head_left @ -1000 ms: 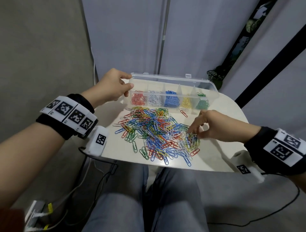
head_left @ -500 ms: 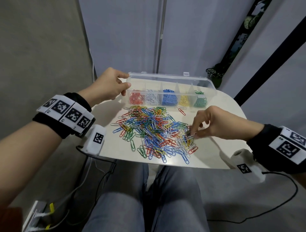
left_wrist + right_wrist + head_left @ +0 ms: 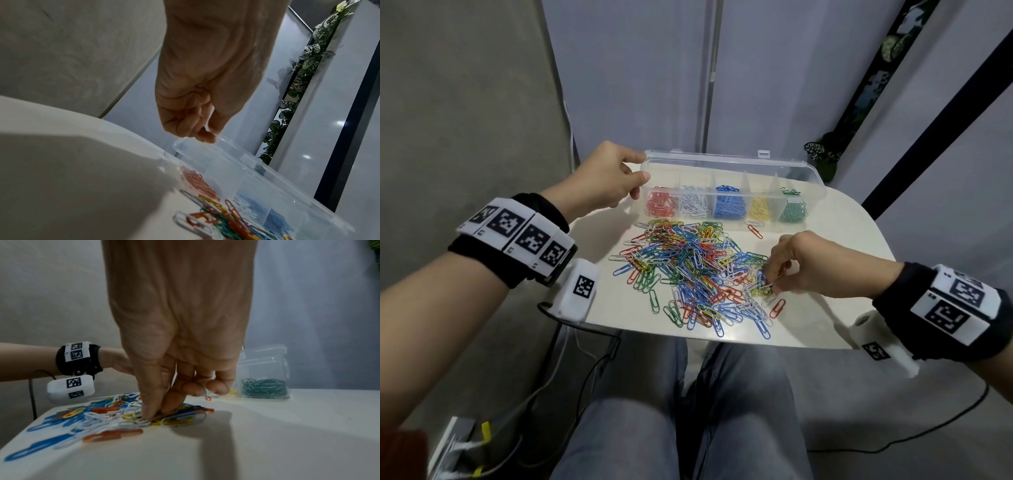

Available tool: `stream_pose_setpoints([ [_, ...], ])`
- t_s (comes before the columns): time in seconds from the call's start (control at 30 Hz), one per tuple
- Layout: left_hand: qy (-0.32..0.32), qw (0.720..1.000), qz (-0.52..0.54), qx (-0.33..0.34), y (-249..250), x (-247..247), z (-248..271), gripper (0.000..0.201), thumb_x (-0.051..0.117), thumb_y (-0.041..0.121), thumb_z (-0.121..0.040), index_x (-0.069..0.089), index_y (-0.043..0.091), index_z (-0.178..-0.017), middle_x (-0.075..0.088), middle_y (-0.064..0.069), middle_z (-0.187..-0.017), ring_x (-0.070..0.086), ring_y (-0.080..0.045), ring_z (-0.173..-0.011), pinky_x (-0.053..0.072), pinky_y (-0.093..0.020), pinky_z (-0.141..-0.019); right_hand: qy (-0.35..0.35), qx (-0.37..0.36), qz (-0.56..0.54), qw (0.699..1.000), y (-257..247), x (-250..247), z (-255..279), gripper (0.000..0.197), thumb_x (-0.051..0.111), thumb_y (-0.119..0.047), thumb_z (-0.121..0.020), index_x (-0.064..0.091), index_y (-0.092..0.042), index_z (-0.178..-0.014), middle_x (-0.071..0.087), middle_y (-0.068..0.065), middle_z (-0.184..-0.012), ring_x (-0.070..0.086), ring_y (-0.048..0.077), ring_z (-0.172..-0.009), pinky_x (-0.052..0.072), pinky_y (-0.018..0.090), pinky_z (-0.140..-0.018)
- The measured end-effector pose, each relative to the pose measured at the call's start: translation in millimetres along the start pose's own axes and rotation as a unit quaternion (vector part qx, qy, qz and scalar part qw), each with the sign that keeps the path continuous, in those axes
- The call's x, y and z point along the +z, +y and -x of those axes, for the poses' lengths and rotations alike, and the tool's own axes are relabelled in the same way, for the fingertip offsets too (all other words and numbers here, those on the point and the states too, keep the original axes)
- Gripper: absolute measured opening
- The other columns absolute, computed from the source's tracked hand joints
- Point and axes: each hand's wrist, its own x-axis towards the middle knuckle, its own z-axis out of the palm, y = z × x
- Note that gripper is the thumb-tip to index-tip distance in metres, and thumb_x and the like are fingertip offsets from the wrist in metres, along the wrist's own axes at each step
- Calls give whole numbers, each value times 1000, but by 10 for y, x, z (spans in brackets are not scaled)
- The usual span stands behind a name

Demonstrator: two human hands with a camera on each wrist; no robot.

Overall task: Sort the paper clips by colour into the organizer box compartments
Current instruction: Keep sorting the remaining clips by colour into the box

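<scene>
**Right hand at the clip heap, left hand on the box**

A clear plastic organizer box (image 3: 732, 164) with an open hinged lid stands at the far edge of the small white table (image 3: 835, 308). Its five compartments hold, from the left end to the right, red (image 3: 661, 204), white (image 3: 694, 205), blue (image 3: 729, 205), yellow (image 3: 759, 208) and green paper clips (image 3: 794, 211).

Just in front of the box lies a loose mixed heap of coloured paper clips (image 3: 688, 270), spread toward the near edge of the table. A single red paper clip (image 3: 755, 230) lies apart between the heap and the box, below the yellow compartment.

The left hand (image 3: 606, 181) sits at the box's left end, fingers curled, with the thumb and fingertips (image 3: 205, 136) against the corner of the lid rim; whether they truly pinch it or only touch it cannot be told.

The right hand (image 3: 808, 263) reaches down at the heap's right edge, on the side away from the box's red compartment. Its thumb and first fingers (image 3: 152, 402) are drawn together, tips down among the white and yellow clips, while the remaining fingers are curled clear of the table. It appears to pinch a white paper clip (image 3: 765, 287), though the exact clip is hard to make out.
</scene>
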Motion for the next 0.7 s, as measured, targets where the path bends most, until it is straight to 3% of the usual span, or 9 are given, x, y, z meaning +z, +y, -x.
stream_pose_setpoints([
  [0.1, 0, 1000, 2, 1, -7, -2, -3, 46, 59, 17, -96, 48, 5, -140, 59, -4, -58, 36, -19, -52, 34, -25, -44, 13, 19, -41, 999, 24, -30, -19, 9, 77, -8, -77, 78, -15, -82, 73, 1, -81, 61, 16, -70, 50, 27, -64],
  [0.17, 1, 1000, 0, 3, -7, -3, -2, 46, 59, 17, -96, 48, 5, -140, 60, -4, -58, 37, -19, -52, 34, -25, -45, 32, 21, -84, 996, 30, -86, -27, 7, 79, -9, -76, 79, -15, -78, 74, 1, -76, 60, 11, -63, 48, 22, -61],
  [0.23, 1, 1000, -2, 4, -7, -3, -4, 46, 59, 17, -96, 48, 5, -140, 60, -4, -58, 37, -19, -51, 35, -25, -45, 64, 21, -129, 989, 4, -164, -45, 6, 80, -8, -75, 78, -14, -75, 75, 2, -74, 62, 11, -64, 50, 19, -64],
  [0.4, 7, 1000, -6, 6, 1, 1, -5, 46, 58, 16, -96, 48, 6, -139, 60, -2, -57, 39, -18, -52, 35, -23, -43, 186, 25, -208, 960, -160, -414, -244, 11, 83, -15, -69, 77, -10, -77, 75, 1, -75, 63, 9, -69, 52, 27, -73],
  [0.47, 5, 1000, -12, 10, 10, -1, -2, 45, 58, 15, -96, 48, 5, -139, 61, -3, -58, 41, -18, -53, 36, -22, -43, 221, 22, -245, 944, -248, -528, -379, 18, 81, -16, -70, 76, -3, -82, 74, -3, -72, 63, 3, -63, 53, 18, -69],
  [0.57, 2, 1000, -12, 10, 14, -13, 7, 45, 57, 13, -96, 48, 5, -140, 60, -2, -57, 40, -18, -53, 35, -20, -41, 251, 33, -251, 934, -413, -633, -643, 19, 78, -12, -77, 75, 3, -89, 68, -7, -61, 52, -5, -46, 36, 4, -49],
  [0.63, 1, 1000, -9, 7, 5, -18, 6, 45, 57, 12, -96, 48, 5, -140, 60, -1, -56, 40, -19, -55, 35, -20, -42, 247, 38, -246, 937, -523, -641, -831, 16, 77, -9, -79, 74, 4, -88, 65, -8, -53, 50, -3, -44, 36, 5, -48],
  [0.7, -1, 1000, -10, 3, 5, -22, 15, 45, 57, 13, -96, 48, 7, -140, 60, 0, -55, 41, -20, -57, 35, -22, -42, 231, 47, -232, 944, -618, -619, -989, 11, 77, -9, -79, 74, 0, -84, 66, -7, -54, 56, 5, -54, 44, 14, -58],
])
